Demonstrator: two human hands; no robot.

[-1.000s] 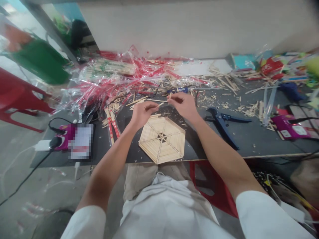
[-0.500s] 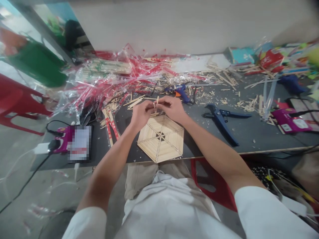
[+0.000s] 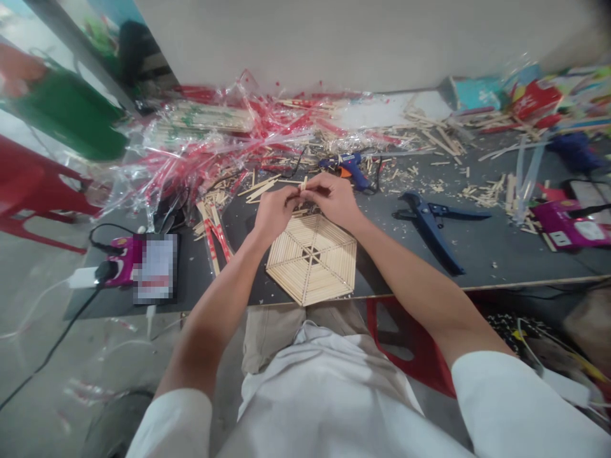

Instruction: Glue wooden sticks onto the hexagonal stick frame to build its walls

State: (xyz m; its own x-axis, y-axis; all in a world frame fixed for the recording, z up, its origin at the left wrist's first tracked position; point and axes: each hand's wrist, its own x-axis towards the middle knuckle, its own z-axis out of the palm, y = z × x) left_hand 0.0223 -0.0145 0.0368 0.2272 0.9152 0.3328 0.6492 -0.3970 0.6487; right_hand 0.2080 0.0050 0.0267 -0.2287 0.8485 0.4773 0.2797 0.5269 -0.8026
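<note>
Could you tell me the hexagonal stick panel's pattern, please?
Six wedges of parallel sticks, best in the head view.

Fingers (image 3: 317, 183) partly hide a small wooden piece (image 3: 304, 183), and the left edge crops a red stool (image 3: 35, 191).

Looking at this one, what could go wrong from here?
The short stick pinched by the right hand is small and might slip. The blue glue gun lies just beyond that hand, so it could get bumped. A dropped piece could get lost among scattered stick offcuts.
</note>
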